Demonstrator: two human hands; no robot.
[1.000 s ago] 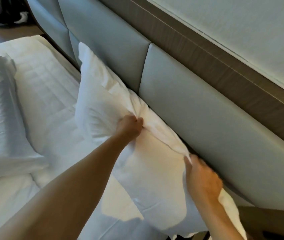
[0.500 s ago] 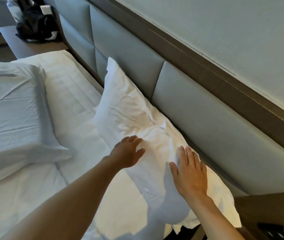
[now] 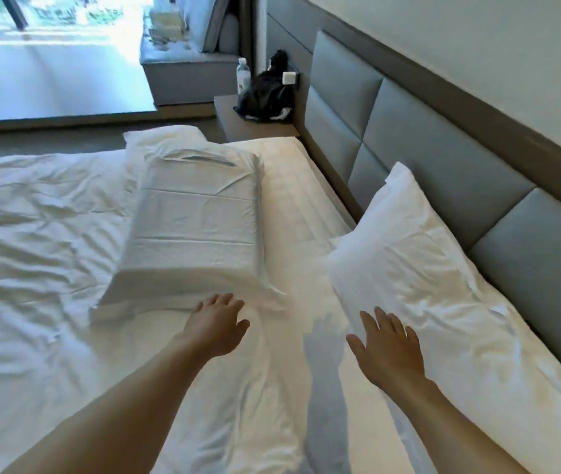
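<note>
A white pillow (image 3: 443, 295) leans along the grey padded headboard (image 3: 443, 159) on the right. A second white pillow (image 3: 196, 227) lies flat in the middle of the bed (image 3: 292, 206). My left hand (image 3: 217, 326) hovers with relaxed fingers at the near edge of the flat pillow; I cannot tell whether it touches it. My right hand (image 3: 386, 347) is spread open over the sheet, just left of the leaning pillow's near end, and holds nothing.
A crumpled white duvet (image 3: 32, 234) covers the left of the bed. Beyond the bed a wooden nightstand (image 3: 231, 118) carries a black bag (image 3: 267, 94) and a water bottle (image 3: 243, 75). A grey bench (image 3: 186, 73) stands by the bright window.
Both hands let go of the leaning pillow and came away from it to the left, the left hand toward the flat pillow. The view lifted and swung left, showing the nightstand and window.
</note>
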